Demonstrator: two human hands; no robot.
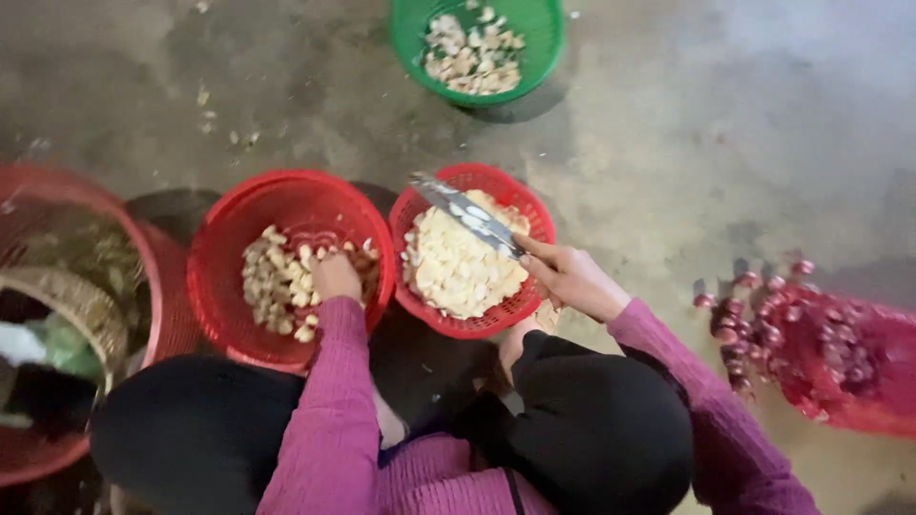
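Person is squatting low in the frame, purple sleeves reaching up toward two red baskets at centre.

Left hand (pixel 336 278) is dipping into the left basket (pixel 221 250), wrist bent down, fingers buried among the pale cloves (pixel 277 281); cannot tell whether they are closed on any.

Right hand (pixel 570 278) is hovering at the right edge of the middle basket (pixel 525 205), fingers wrapped around the handle of a knife (pixel 465 214). Blade is angling up-left across the heap of peeled cloves (pixel 456 272), white bits sticking to it.

Green basket (pixel 544 29) with more cloves is sitting at top centre, well apart. Red mesh sack (pixel 849 372) is spilling purple shallots (pixel 749 319) at right. Big red tub (pixel 143 257) is crowding the left edge.
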